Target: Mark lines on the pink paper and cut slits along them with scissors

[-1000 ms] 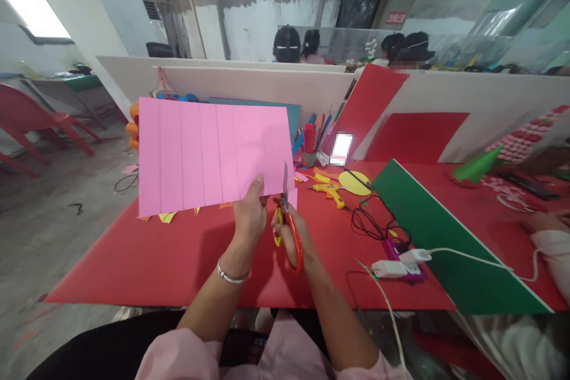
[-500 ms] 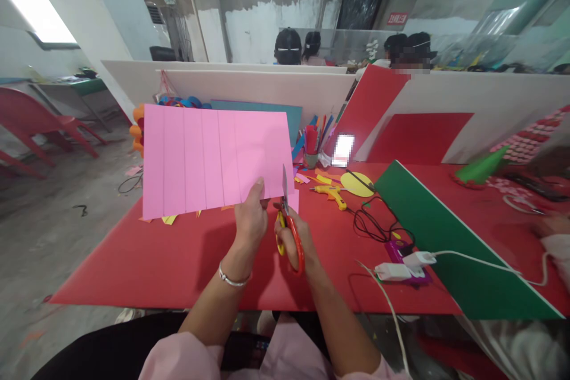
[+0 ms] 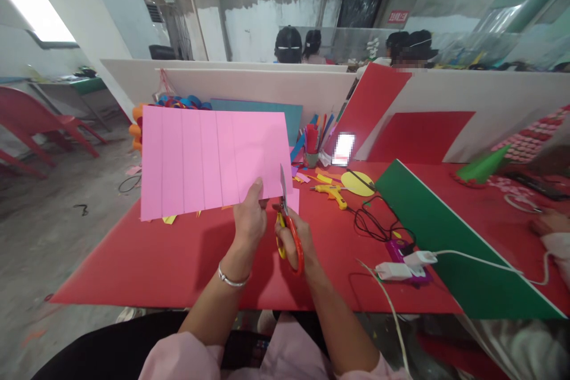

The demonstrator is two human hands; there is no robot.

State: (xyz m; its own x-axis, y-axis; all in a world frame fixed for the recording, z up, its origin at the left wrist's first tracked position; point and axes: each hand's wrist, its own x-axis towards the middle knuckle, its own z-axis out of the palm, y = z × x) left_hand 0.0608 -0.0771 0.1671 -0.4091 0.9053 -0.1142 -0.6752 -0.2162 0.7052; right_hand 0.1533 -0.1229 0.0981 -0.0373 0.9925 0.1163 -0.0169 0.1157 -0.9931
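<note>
My left hand (image 3: 250, 218) pinches the lower right edge of a big pink paper sheet (image 3: 209, 157) marked with parallel fold lines, holding it up over the red table (image 3: 146, 261). Just to its right, my right hand (image 3: 294, 236) grips red and yellow scissors (image 3: 287, 222). Their blades point up and stand in the sheet's right edge. A narrow pink strip (image 3: 293, 199) hangs to the right of the blades.
A yellow glue gun (image 3: 329, 193), a yellow disc (image 3: 355, 183), a black cable (image 3: 374, 227) and a white power strip (image 3: 394, 270) lie to the right. A green board (image 3: 445, 237) slants there. Another person's hand (image 3: 550, 222) rests far right. A pen cup (image 3: 310, 151) stands behind.
The pink sheet has dropped slightly and tilted; the scissor blades have gone a little further up along its right edge. Both hands stay in nearly the same place.
</note>
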